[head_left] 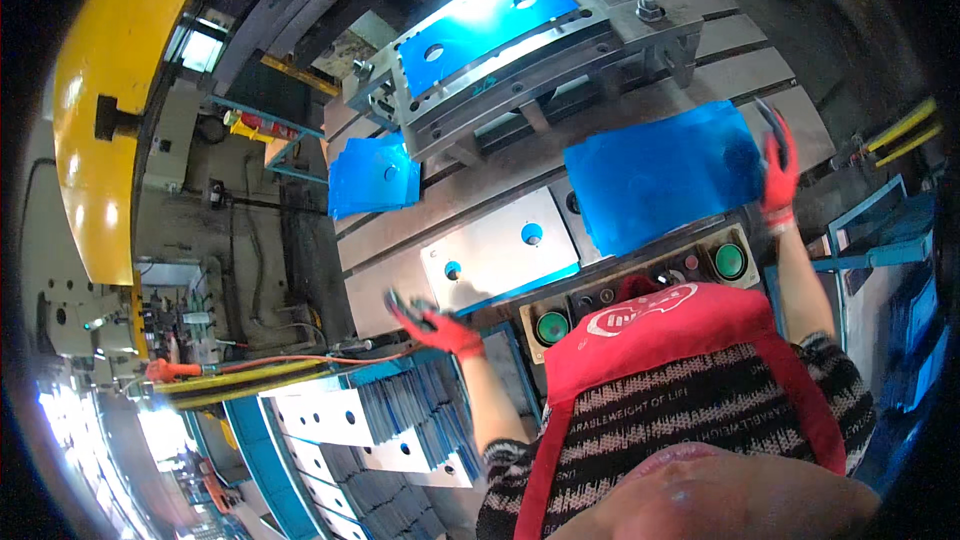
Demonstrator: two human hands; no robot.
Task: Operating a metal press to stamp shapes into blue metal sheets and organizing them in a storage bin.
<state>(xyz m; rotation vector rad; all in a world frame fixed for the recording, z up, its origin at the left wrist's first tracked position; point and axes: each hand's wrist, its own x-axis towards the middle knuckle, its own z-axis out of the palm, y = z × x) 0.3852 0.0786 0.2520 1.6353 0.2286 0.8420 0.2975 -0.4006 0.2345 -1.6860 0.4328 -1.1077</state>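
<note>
My left hand (pixel 437 328), in a red glove with dark fingers, hovers by the near left corner of a stack of pale metal plates (pixel 495 250) with two round holes and blue edges. Its fingers are spread and hold nothing. My right hand (pixel 778 168), gloved alike, is at the right edge of a stack of blue sheets (pixel 665 175). Those fingers are stretched out; whether they touch the stack I cannot tell. Beyond, a blue sheet with two holes (pixel 475 28) lies on the press die (pixel 520 90).
A smaller pile of blue pieces (pixel 372 178) lies left on the slotted press bed (pixel 385 255). A control box with two green buttons (pixel 730 260) stands before me. Racked holed plates (pixel 400 440) are at lower left. A yellow machine part (pixel 115 110) rises at left.
</note>
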